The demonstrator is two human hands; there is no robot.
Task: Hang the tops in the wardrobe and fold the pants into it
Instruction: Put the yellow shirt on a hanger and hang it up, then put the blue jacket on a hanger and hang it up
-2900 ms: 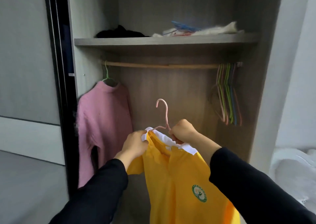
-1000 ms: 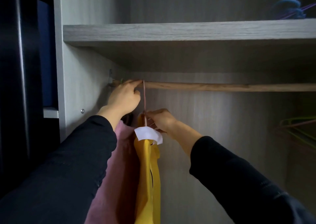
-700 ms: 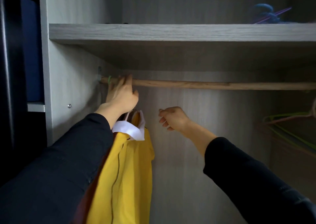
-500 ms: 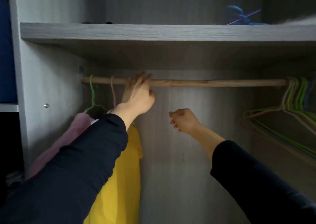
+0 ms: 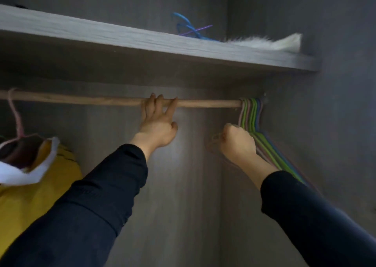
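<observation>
Yellow top now hangs at the left end of the rod on its pink hanger, and we've let go of it. Our left hand has slid right, fingers spread against the rod. Our right hand has fisted into the spare hangers at the right end (blur hides which one), so that top's done and we're likely fetching a hanger for the next.

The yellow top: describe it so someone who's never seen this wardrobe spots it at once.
Find the wooden rail under the shelf and follow it left. A pink hanger there carries the yellow top; its white collar sets it apart from the bare hangers bunched at the right end.
</observation>
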